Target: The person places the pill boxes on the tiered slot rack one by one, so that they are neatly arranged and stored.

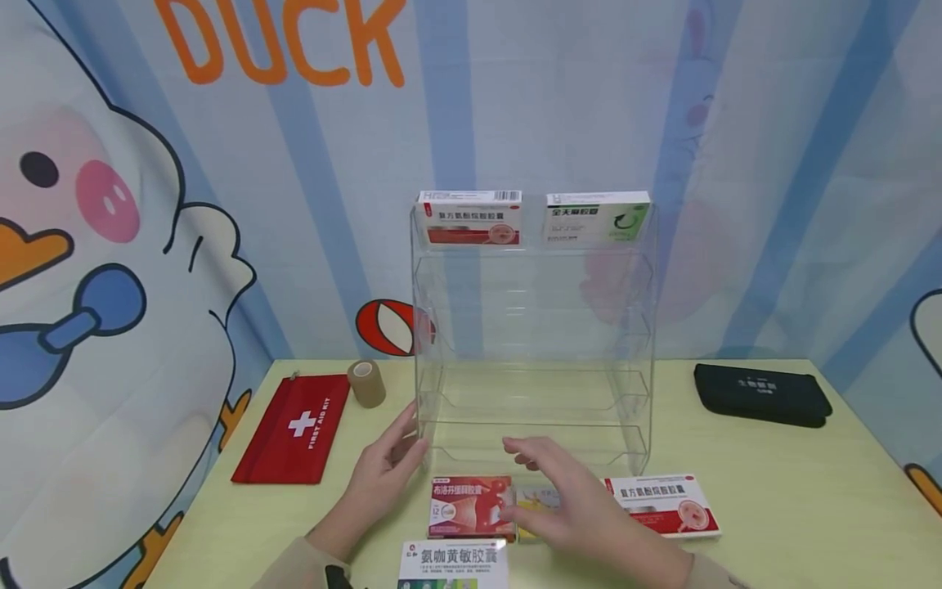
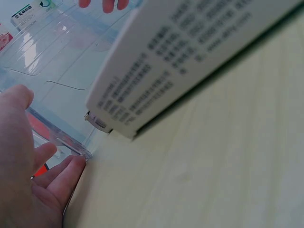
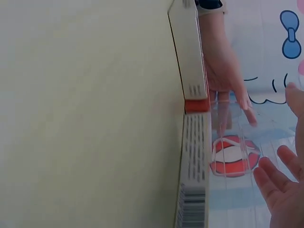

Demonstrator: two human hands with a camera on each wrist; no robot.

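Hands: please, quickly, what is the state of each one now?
Left hand: open, fingers touching the clear rack.
Right hand: open, holding nothing, over the yellow box.

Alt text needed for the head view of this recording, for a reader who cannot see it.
A person's left hand touches the front left corner of a clear acrylic rack on a pale table, while the right hand hovers open over medicine boxes lying before it. Two more boxes stand on the rack's top shelf.

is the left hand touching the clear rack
Touching. In the left wrist view the left hand's fingertips meet the clear rack's bottom corner; the head view agrees.
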